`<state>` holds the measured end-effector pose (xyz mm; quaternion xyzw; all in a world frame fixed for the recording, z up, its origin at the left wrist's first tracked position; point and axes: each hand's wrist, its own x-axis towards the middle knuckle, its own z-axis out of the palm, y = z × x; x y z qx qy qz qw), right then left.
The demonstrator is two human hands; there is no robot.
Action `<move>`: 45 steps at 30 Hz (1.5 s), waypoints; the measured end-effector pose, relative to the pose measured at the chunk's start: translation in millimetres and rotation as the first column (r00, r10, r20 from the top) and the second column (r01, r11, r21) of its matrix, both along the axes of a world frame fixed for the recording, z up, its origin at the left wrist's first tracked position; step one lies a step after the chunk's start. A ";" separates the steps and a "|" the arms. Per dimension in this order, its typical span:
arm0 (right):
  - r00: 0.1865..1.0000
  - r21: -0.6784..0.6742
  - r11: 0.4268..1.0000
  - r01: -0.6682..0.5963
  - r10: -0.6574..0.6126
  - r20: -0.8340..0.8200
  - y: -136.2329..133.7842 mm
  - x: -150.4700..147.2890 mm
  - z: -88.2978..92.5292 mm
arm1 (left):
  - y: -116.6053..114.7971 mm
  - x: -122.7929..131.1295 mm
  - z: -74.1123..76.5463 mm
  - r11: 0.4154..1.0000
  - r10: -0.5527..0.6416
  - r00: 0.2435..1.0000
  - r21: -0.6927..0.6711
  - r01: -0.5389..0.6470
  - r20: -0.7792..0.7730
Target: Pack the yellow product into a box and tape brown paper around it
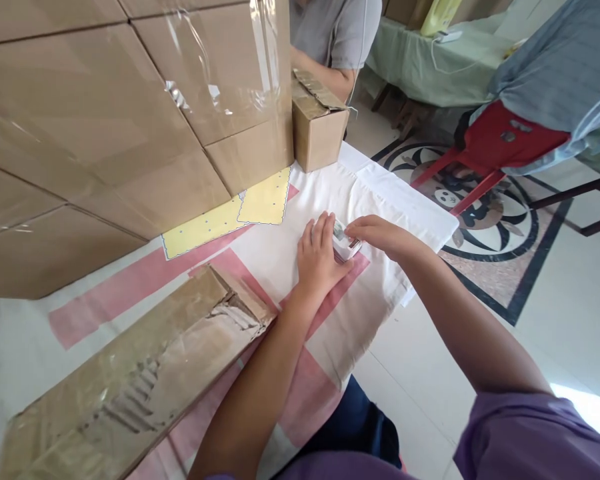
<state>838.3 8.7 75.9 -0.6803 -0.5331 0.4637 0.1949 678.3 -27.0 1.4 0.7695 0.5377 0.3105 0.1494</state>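
Observation:
A small white box [349, 245] with a printed picture on it rests on the cloth-covered table near its right edge. My left hand [321, 257] is curved around the box's left side, with the thumb along the near end. From the right, my right hand [380, 235] has its fingers closed together against the top and right side of the same box. Parts of the box are hidden under my fingers.
Stacked, taped cartons [180, 100] wall off the table's far left. A worn long carton [145, 373] lies by my left forearm. Yellow paper sheets [267, 199] and a small carton [320, 130] lie beyond. A person [337, 40] sits behind; a red chair [515, 137] stands right.

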 end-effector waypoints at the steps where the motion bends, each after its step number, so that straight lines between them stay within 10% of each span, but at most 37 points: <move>1: 0.999 0.004 1.000 0.025 -0.025 -0.040 -1.1 1.1 -1.2 | 0.6 0.4 0.0 1.000 0.003 1.000 -0.001 -0.003 0.000; 17: 1.000 0.179 0.984 0.002 -0.004 0.012 -53.6 25.5 -12.2 | 1.1 1.4 -1.5 0.999 0.038 0.999 0.030 -0.038 0.008; 45: 0.999 0.283 0.959 0.003 -0.017 0.048 -55.1 17.2 -44.0 | 2.3 4.0 -4.6 0.994 0.058 0.998 0.097 -0.056 -0.011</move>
